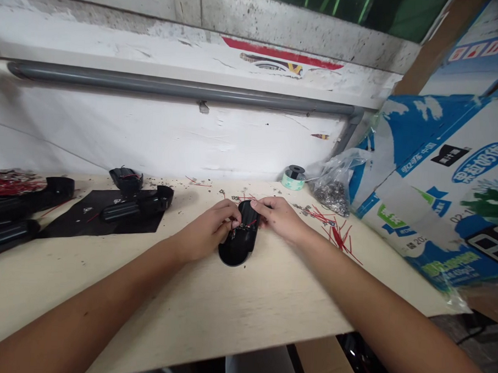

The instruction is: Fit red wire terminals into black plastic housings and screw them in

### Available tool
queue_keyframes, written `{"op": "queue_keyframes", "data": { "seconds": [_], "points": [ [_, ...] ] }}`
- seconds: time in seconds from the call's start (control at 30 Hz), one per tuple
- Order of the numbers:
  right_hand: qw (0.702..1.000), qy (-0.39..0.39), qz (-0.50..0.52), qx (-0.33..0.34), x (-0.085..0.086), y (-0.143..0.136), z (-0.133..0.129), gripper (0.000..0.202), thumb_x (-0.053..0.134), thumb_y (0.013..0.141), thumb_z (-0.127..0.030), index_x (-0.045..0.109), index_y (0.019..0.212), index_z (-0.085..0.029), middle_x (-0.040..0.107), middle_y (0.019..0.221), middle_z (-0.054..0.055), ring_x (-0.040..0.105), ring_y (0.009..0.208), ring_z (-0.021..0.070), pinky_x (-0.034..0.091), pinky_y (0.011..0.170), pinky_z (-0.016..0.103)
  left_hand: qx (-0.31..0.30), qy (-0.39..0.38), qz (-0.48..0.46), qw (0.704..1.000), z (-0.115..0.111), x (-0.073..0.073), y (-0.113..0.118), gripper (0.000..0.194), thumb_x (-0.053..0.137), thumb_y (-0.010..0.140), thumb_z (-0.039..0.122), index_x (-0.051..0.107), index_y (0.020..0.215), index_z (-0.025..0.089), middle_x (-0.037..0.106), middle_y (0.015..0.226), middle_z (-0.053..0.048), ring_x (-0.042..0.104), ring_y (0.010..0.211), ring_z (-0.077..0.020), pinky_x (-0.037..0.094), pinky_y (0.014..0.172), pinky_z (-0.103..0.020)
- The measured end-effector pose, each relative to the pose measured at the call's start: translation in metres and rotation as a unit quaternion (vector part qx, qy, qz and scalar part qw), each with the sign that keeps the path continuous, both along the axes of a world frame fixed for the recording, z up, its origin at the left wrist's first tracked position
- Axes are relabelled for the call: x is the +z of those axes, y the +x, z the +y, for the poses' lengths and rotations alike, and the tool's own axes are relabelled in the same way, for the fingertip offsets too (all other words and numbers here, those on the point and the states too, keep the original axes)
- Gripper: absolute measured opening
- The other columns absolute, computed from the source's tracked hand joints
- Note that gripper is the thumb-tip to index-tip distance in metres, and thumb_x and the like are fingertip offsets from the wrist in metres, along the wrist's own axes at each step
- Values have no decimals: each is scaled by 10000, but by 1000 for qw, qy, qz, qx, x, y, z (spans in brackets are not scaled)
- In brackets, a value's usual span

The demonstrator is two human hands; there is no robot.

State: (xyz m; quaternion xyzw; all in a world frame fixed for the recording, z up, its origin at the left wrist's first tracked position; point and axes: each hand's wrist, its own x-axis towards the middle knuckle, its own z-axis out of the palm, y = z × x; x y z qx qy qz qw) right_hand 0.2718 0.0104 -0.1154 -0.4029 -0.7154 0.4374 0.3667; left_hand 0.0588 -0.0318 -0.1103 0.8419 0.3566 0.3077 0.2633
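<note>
A black plastic shell [237, 251] lies on the pale table in front of me, its hollow side up, with small metal parts and a bit of red wire inside. My left hand [208, 228] is at its left edge, thumb and fingertips pinched together over the inside; what they pinch is too small to name. On the right, my right hand [281, 216] grips the upper right rim of the shell, thumb on top and fingers behind.
Red wires [341, 237] and metal bits are scattered right of the hands. A clear bag of metal parts [333, 194], a tape roll [294, 180] and a blue-white carton [430, 189] stand farther right. More black shells [122, 209] lie at left on a black sheet [76, 215].
</note>
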Motion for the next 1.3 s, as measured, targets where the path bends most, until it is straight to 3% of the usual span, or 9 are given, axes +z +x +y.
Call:
{"op": "queue_keyframes", "data": {
  "seconds": [0.17, 0.27, 0.4, 0.5, 0.6, 0.8, 0.93, 1.13, 1.3],
  "points": [
    [999, -33, -16, -22, 6, -2, -6, 477, 623, 830, -556, 586, 670, -108, 507, 556, 9, 431, 495, 76, 309, 508, 209, 6, -59, -21, 998, -4, 1, 1, 149, 417, 933, 188, 564, 917, 173, 516, 977, -48, 544, 845, -137, 490, 706, -260],
    [999, -47, -18, -21, 7, -2, -8, 472, 628, 830, -544, 582, 671, -103, 507, 559, 8, 433, 498, 71, 307, 507, 203, 10, -147, -64, 987, -6, 2, 4, 114, 477, 925, 243, 552, 884, 168, 504, 940, -33, 539, 724, -105, 467, 594, -224],
    [997, -65, -20, -18, 8, -4, -9, 457, 630, 838, -524, 593, 688, -94, 507, 565, 8, 432, 505, 66, 313, 512, 201, 6, -286, -135, 949, -7, 0, 8, 114, 512, 925, 283, 492, 890, 176, 470, 717, 24, 391, 497, -48, 325, 460, -176],
    [996, -77, -23, -26, 10, -5, -11, 447, 643, 835, -512, 587, 683, -95, 501, 560, 4, 428, 507, 64, 317, 516, 201, 5, -324, -165, 932, -7, -2, 9, 124, 505, 935, 293, 472, 892, 182, 365, 563, 72, 306, 456, -45, 269, 451, -167],
    [996, -83, -23, -30, 11, -6, -12, 433, 655, 838, -493, 577, 678, -99, 505, 558, 2, 432, 506, 64, 326, 519, 202, 11, -300, -156, 941, -8, -4, 9, 114, 507, 929, 285, 495, 900, 175, 432, 612, 50, 358, 490, -50, 301, 462, -164],
    [994, -95, -29, -40, 11, -8, -12, 359, 600, 898, -364, 567, 664, -95, 500, 548, 0, 411, 482, 51, 304, 494, 189, 54, -166, -75, 982, -7, -7, 11, 120, 503, 911, 262, 572, 920, 164, 580, 764, -10, 480, 604, -71, 381, 509, -161],
    [993, -107, -10, -52, 11, -9, -13, 349, 618, 883, -365, 564, 661, -100, 510, 553, 7, 416, 487, 54, 304, 486, 186, 63, -172, -85, 979, -7, -10, 12, 141, 517, 904, 279, 587, 893, 156, 594, 727, -11, 511, 565, -75, 413, 481, -167],
    [992, -108, 36, -56, -3, -10, -8, 398, 671, 823, -481, 596, 708, -108, 521, 562, 10, 408, 465, 62, 280, 444, 190, 79, -146, -85, 983, -10, -7, 14, 125, 570, 867, 250, 626, 848, 139, 629, 713, -14, 556, 521, -81, 453, 490, -200],
    [988, -126, 60, -70, -5, -13, -8, 360, 660, 830, -434, 593, 700, -104, 507, 558, 0, 405, 461, 58, 283, 438, 176, 88, 10, -27, 996, -9, -6, 10, 105, 585, 853, 198, 677, 821, 159, 663, 746, -10, 600, 670, -103, 477, 663, -251]
  ]
}}
